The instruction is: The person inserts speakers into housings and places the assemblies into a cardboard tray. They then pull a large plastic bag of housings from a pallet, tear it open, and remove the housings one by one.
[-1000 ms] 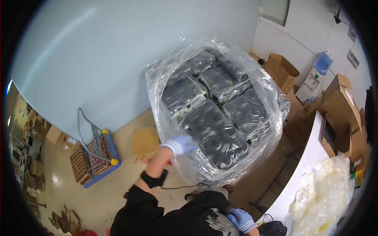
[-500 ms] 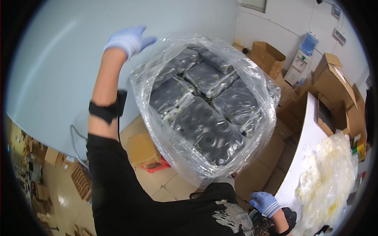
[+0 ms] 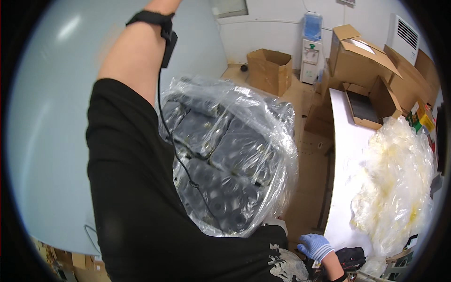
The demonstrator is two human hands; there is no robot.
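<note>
My left arm reaches up past the top edge of the picture, and its hand is out of view. A black strap with a small dark box is on that forearm, and a thin black cable hangs down from it. Below the arm stands a large clear plastic bag, its top open. Several dark, plastic-wrapped packs sit inside; my sleeve hides part of them. Low at the right, my right hand, in a blue and white striped glove, hangs beside the table, fingers loosely bent and holding nothing.
A white table on the right bears a heap of crumpled clear plastic film and an opened carton. Behind are an open cardboard box, a water dispenser and more cartons. A smooth pale panel fills the left.
My left arm has risen further, taking its gloved hand out of the picture. The view has turned, so the bag appears lower and further left. My right hand stays low beside the table.
</note>
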